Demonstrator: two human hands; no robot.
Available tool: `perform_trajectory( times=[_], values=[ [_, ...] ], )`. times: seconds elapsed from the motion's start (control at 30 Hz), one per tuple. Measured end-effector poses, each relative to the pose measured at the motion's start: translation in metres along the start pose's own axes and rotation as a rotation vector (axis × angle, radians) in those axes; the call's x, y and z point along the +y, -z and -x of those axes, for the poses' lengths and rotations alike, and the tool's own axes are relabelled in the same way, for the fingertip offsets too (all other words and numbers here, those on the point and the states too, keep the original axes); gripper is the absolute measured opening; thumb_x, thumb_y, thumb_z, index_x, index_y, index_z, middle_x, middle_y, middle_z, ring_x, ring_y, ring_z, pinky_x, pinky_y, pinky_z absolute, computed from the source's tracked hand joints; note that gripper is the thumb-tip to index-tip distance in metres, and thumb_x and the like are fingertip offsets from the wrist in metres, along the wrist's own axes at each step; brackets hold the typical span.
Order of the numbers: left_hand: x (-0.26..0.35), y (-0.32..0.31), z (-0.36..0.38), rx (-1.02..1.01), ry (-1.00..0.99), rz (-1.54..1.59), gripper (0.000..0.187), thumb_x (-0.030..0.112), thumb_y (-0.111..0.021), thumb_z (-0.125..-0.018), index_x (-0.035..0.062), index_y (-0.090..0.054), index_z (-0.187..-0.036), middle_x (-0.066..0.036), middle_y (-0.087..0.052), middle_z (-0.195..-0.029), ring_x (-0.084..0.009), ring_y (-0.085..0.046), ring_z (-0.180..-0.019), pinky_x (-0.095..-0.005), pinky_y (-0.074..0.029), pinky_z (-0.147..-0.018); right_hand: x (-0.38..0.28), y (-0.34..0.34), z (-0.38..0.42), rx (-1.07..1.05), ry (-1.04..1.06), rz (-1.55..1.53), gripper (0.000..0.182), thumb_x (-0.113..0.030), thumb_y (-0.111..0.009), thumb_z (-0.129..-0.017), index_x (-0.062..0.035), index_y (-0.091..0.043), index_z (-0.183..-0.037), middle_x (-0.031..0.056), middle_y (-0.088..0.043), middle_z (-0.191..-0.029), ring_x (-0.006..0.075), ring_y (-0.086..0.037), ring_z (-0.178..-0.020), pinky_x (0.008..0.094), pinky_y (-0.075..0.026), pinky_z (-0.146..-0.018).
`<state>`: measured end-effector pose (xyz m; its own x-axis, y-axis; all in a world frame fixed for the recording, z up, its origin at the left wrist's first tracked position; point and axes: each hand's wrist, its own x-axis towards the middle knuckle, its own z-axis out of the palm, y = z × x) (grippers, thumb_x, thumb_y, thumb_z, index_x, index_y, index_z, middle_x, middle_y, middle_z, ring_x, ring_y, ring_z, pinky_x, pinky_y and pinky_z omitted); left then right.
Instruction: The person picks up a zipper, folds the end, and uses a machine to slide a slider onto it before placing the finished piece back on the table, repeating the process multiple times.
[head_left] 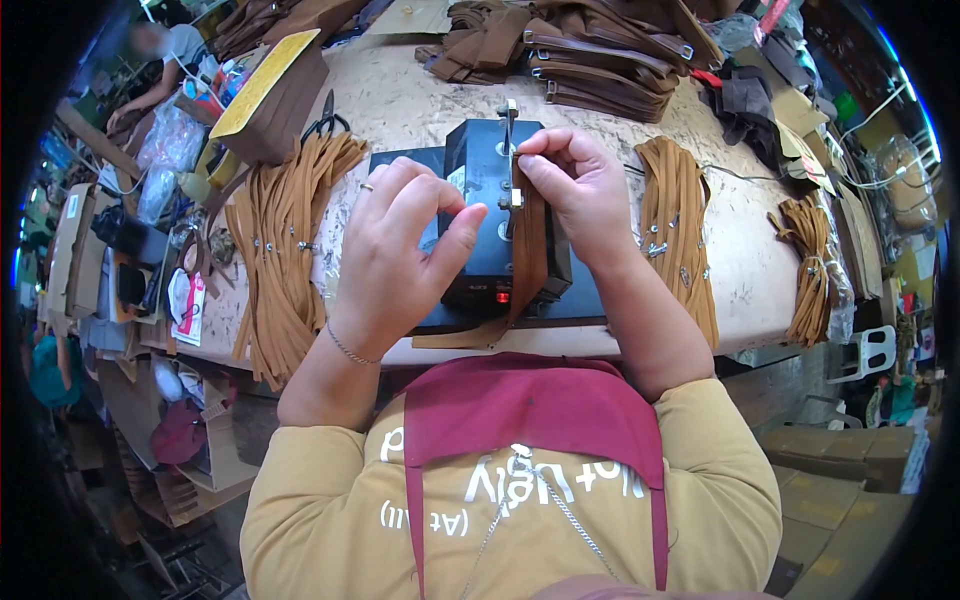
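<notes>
A black machine (475, 215) with a lit red switch stands at the middle of the table. Along its right side hangs a brown leather strap (530, 250), whose lower end lies on the table's near edge. My right hand (580, 185) pinches at the metal fitting on top of the machine, by the strap's upper part; what lies between thumb and finger is too small to make out. My left hand (405, 230) hovers over the machine's left side, thumb apart from the curled fingers, with nothing in it.
Tan strap bundles lie left (290, 240) and right (675, 230), with another (805, 260) at far right. Black scissors (326, 122) rest behind the left bundle. Dark brown straps with buckles (610, 60) are piled at the back. A person (175, 65) is at the upper left.
</notes>
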<state>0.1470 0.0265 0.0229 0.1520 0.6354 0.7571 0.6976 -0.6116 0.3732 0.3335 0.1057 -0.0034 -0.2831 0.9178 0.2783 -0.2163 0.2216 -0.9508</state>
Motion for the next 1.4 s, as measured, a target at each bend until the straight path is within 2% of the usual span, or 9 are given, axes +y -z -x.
perform_trajectory(
  times=[0.4, 0.6, 0.7, 0.77, 0.8, 0.87, 1.23, 1.33, 1.4],
  values=[
    [-0.003, -0.019, -0.029, 0.022, 0.126, 0.153, 0.014, 0.015, -0.069, -0.083, 0.0031, -0.063, -0.086, -0.009, -0.056, -0.08, -0.0246, -0.056, -0.077, -0.035, -0.044, -0.07, -0.021, 0.003, 0.003, -0.005, 0.057, 0.049, 0.011, -0.003, -0.063, -0.089, -0.0014, -0.064, -0.1, 0.0008, -0.065, -0.091, 0.0054, -0.06, -0.081, 0.0198, -0.048, -0.075],
    [0.001, -0.027, -0.032, -0.108, 0.189, 0.32, 0.016, 0.014, -0.067, -0.086, -0.0005, -0.064, -0.091, -0.007, -0.056, -0.083, -0.0179, -0.054, -0.077, -0.0267, -0.043, -0.072, -0.031, 0.002, 0.017, -0.05, 0.136, -0.009, 0.011, -0.001, -0.063, -0.088, -0.0009, -0.063, -0.099, 0.0006, -0.065, -0.091, 0.0049, -0.059, -0.082, 0.0198, -0.048, -0.075],
    [0.002, -0.028, -0.03, -0.079, 0.156, 0.344, 0.015, 0.013, -0.064, -0.088, -0.0011, -0.06, -0.083, -0.007, -0.053, -0.079, -0.0164, -0.051, -0.072, -0.0274, -0.041, -0.069, -0.031, 0.003, 0.018, -0.084, 0.129, -0.008, 0.01, -0.001, -0.063, -0.089, -0.0006, -0.063, -0.099, 0.0004, -0.065, -0.091, 0.0049, -0.059, -0.082, 0.0199, -0.048, -0.076],
    [0.0, -0.021, -0.029, 0.04, 0.083, 0.166, 0.024, 0.011, -0.058, -0.093, -0.0012, -0.05, -0.074, -0.006, -0.046, -0.072, -0.0152, -0.044, -0.067, -0.0293, -0.037, -0.063, -0.027, 0.002, 0.016, -0.094, 0.127, -0.01, 0.01, -0.002, -0.063, -0.089, -0.0005, -0.064, -0.099, 0.0003, -0.065, -0.091, 0.0049, -0.059, -0.082, 0.0199, -0.048, -0.075],
    [-0.002, -0.017, -0.028, 0.043, 0.085, 0.162, 0.024, 0.011, -0.058, -0.093, -0.0012, -0.05, -0.074, -0.006, -0.046, -0.072, -0.0152, -0.044, -0.067, -0.0293, -0.037, -0.063, -0.022, 0.004, 0.013, -0.073, 0.098, -0.009, 0.01, -0.003, -0.064, -0.09, -0.0005, -0.064, -0.1, 0.0005, -0.065, -0.091, 0.005, -0.059, -0.082, 0.0198, -0.048, -0.075],
    [-0.007, -0.011, -0.027, 0.098, 0.163, 0.225, 0.025, 0.013, -0.06, -0.091, -0.0012, -0.054, -0.071, -0.012, -0.047, -0.067, -0.028, -0.048, -0.064, -0.0374, -0.038, -0.061, -0.014, 0.007, 0.007, -0.05, 0.071, -0.005, 0.011, -0.004, -0.064, -0.09, -0.0005, -0.064, -0.1, 0.0007, -0.065, -0.091, 0.0051, -0.059, -0.082, 0.0197, -0.047, -0.074],
    [-0.015, -0.007, -0.016, 0.038, 0.158, 0.139, 0.036, 0.019, -0.064, -0.091, 0.0009, -0.05, -0.063, -0.01, -0.046, -0.065, -0.027, -0.046, -0.061, -0.0363, -0.036, -0.058, -0.004, 0.002, -0.004, -0.01, 0.028, 0.06, 0.011, -0.005, -0.064, -0.09, -0.0022, -0.065, -0.101, -0.0005, -0.066, -0.089, 0.0045, -0.059, -0.079, 0.0192, -0.047, -0.072],
    [-0.015, -0.007, -0.017, 0.02, 0.166, 0.125, 0.032, 0.019, -0.066, -0.089, 0.0022, -0.053, -0.065, -0.009, -0.048, -0.066, -0.0259, -0.048, -0.063, -0.0366, -0.037, -0.06, -0.008, 0.004, -0.003, 0.021, 0.053, 0.146, 0.011, -0.002, -0.064, -0.09, -0.0009, -0.064, -0.101, 0.0021, -0.066, -0.093, 0.0077, -0.062, -0.085, 0.0218, -0.049, -0.08],
    [-0.012, -0.01, -0.019, 0.009, 0.166, 0.128, 0.022, 0.019, -0.069, -0.086, 0.0041, -0.061, -0.071, -0.007, -0.054, -0.071, -0.0251, -0.053, -0.07, -0.0365, -0.04, -0.064, -0.012, 0.004, -0.001, 0.025, 0.089, 0.108, 0.011, -0.003, -0.064, -0.09, -0.0015, -0.064, -0.101, 0.0004, -0.065, -0.09, 0.0058, -0.06, -0.081, 0.0201, -0.048, -0.075]
  ],
)
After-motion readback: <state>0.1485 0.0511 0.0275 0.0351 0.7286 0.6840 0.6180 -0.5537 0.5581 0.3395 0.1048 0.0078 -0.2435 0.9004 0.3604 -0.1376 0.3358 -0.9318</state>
